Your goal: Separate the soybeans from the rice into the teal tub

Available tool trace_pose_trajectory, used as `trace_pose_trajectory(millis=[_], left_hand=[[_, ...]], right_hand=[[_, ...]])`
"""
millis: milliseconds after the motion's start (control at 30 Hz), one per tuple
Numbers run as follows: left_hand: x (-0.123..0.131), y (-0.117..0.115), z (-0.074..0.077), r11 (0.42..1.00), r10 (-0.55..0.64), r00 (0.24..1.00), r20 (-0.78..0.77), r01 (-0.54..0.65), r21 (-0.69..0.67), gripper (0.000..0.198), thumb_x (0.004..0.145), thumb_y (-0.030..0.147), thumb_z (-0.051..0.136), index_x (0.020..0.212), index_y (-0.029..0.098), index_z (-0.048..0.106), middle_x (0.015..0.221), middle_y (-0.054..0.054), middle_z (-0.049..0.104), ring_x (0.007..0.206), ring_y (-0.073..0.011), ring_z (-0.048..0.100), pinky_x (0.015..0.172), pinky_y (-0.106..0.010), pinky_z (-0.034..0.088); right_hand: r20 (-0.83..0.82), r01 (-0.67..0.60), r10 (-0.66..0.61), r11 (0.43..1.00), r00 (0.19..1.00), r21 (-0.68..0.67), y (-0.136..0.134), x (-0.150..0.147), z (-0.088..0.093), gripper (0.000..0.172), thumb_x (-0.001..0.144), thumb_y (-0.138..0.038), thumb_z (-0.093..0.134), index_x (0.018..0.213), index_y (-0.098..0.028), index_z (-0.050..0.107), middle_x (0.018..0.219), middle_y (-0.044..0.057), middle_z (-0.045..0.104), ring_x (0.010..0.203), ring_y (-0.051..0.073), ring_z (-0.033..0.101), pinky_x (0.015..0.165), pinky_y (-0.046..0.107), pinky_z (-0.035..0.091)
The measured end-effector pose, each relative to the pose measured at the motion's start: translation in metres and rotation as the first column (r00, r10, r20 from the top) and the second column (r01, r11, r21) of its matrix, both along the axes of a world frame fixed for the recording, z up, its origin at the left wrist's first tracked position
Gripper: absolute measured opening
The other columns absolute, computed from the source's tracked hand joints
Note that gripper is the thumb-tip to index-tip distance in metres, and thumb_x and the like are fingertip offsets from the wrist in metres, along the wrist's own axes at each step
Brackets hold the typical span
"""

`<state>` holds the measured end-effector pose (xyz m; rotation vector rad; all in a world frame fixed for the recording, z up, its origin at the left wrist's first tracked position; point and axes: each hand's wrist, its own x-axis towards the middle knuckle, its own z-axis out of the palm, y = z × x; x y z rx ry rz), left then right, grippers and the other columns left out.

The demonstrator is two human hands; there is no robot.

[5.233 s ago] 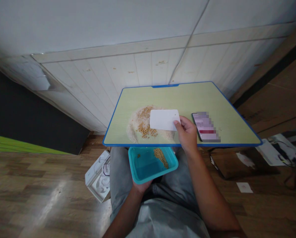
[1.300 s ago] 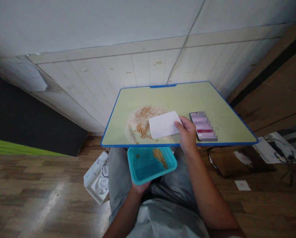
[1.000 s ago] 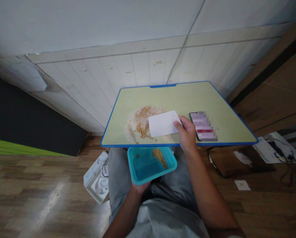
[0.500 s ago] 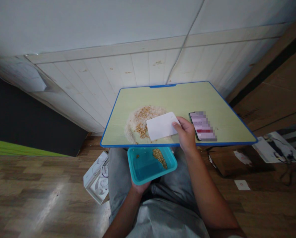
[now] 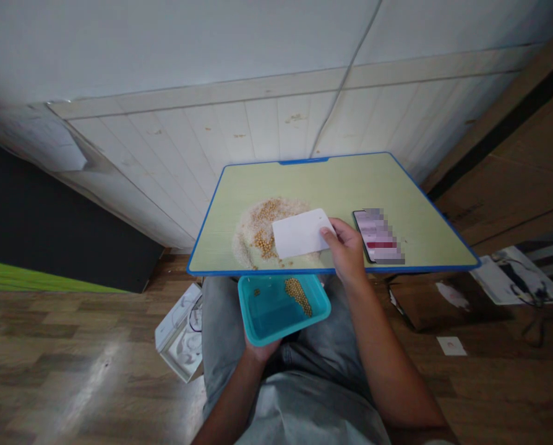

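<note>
My right hand (image 5: 348, 247) pinches the right end of a white card (image 5: 300, 233), thumb on top. The card is held over the right side of a spread of white rice grains (image 5: 245, 230) mixed with yellow soybeans (image 5: 264, 243), and hides part of it. Below the table's front edge, my left hand (image 5: 262, 350) supports a teal plastic tray (image 5: 267, 314) from underneath; most of its fingers are hidden. Inside the tray, soybeans (image 5: 297, 295) lie heaped at the right, with a few more near the left wall.
The pale green table (image 5: 346, 179) has a blue rim. A smartphone (image 5: 378, 238) lies on it, right of my right hand. On the floor stand an open white box (image 5: 184, 337) at left and a brown cardboard box (image 5: 443, 303) at right. A panelled wall rises behind.
The white card and my right hand have shifted very slightly left and away from me. A few grains near the table's front edge now show below the card. The tray stays put.
</note>
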<state>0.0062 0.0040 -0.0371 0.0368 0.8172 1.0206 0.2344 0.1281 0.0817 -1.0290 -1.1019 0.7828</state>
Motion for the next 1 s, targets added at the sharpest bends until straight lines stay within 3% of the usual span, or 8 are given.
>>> trace_pose_trajectory(millis=[100, 233, 333, 567, 700, 867, 1000], left_hand=[[-0.001, 0.0, -0.001, 0.999, 0.02, 0.998, 0.061, -0.017, -0.037, 0.069, 0.112, 0.066, 0.032, 0.148, 0.027, 0.076, 0.167, -0.004, 0.068, 0.17, -0.0415, 0.043, 0.135, -0.064, 0.044], [-0.001, 0.0, -0.003, 0.999, 0.022, 0.996, 0.082, -0.021, -0.024, 0.074, 0.112, 0.067, 0.032, 0.172, 0.029, 0.054, 0.178, -0.005, 0.056, 0.173, -0.0382, 0.038, 0.141, -0.067, 0.033], [0.0, 0.0, -0.002, 1.0, 0.021, 0.995, 0.097, -0.019, -0.021, 0.076, 0.112, 0.068, 0.03, 0.177, 0.031, 0.044, 0.179, -0.004, 0.053, 0.175, -0.0363, 0.036, 0.143, -0.066, 0.029], [0.001, 0.0, 0.018, 0.999, 0.0, 0.998, 0.057, 0.002, -0.037, 0.071, 0.113, 0.068, 0.03, 0.148, 0.029, 0.077, 0.16, -0.002, 0.073, 0.169, -0.0423, 0.045, 0.134, -0.066, 0.045], [0.003, 0.002, 0.023, 0.999, 0.01, 0.998, 0.054, -0.008, -0.039, 0.071, 0.113, 0.067, 0.029, 0.142, 0.026, 0.079, 0.155, -0.004, 0.076, 0.165, -0.0433, 0.05, 0.131, -0.066, 0.047], [0.004, 0.003, 0.021, 1.0, 0.007, 1.0, 0.025, -0.007, 0.008, 0.068, 0.115, 0.062, 0.026, 0.141, 0.029, 0.079, 0.159, 0.001, 0.073, 0.166, -0.0382, 0.05, 0.13, -0.062, 0.05], [0.002, 0.001, 0.02, 0.992, -0.04, 0.991, 0.127, 0.024, 0.125, 0.069, 0.116, 0.06, 0.024, 0.14, 0.031, 0.082, 0.163, 0.002, 0.07, 0.167, -0.034, 0.05, 0.139, -0.064, 0.038]], right_hand=[[0.001, 0.0, 0.0, 1.0, 1.0, 0.006, 0.0, 0.0, 0.0, 0.038, 0.087, -0.06, 0.084, 0.098, -0.024, 0.085, 0.093, 0.004, 0.084, 0.087, 0.025, 0.073, 0.074, 0.034, 0.058], [0.003, -0.028, 0.028, 1.0, 1.0, -0.002, 0.001, 0.0, -0.001, 0.039, 0.086, -0.061, 0.085, 0.098, -0.024, 0.086, 0.092, 0.004, 0.084, 0.086, 0.025, 0.073, 0.074, 0.035, 0.059], [-0.004, -0.038, 0.038, 0.999, 0.999, -0.002, 0.001, 0.0, -0.001, 0.038, 0.086, -0.061, 0.086, 0.098, -0.025, 0.086, 0.092, 0.004, 0.083, 0.086, 0.025, 0.073, 0.074, 0.034, 0.058], [-0.001, -0.045, 0.045, 0.999, 0.999, -0.009, 0.0, 0.0, 0.0, 0.036, 0.086, -0.058, 0.085, 0.096, -0.024, 0.086, 0.09, 0.003, 0.082, 0.085, 0.024, 0.072, 0.072, 0.034, 0.056], [-0.006, -0.068, 0.068, 0.998, 0.998, -0.005, 0.0, 0.0, 0.001, 0.035, 0.085, -0.057, 0.086, 0.095, -0.023, 0.085, 0.089, 0.004, 0.082, 0.084, 0.024, 0.071, 0.072, 0.033, 0.056], [0.001, -0.076, 0.076, 0.997, 0.997, -0.004, 0.0, 0.001, 0.001, 0.034, 0.086, -0.056, 0.086, 0.093, -0.023, 0.085, 0.09, 0.004, 0.082, 0.086, 0.024, 0.071, 0.073, 0.033, 0.056], [0.003, -0.072, 0.072, 0.997, 0.997, -0.007, 0.0, 0.001, 0.0, 0.035, 0.086, -0.058, 0.087, 0.095, -0.024, 0.085, 0.09, 0.003, 0.082, 0.085, 0.024, 0.071, 0.072, 0.032, 0.056]])
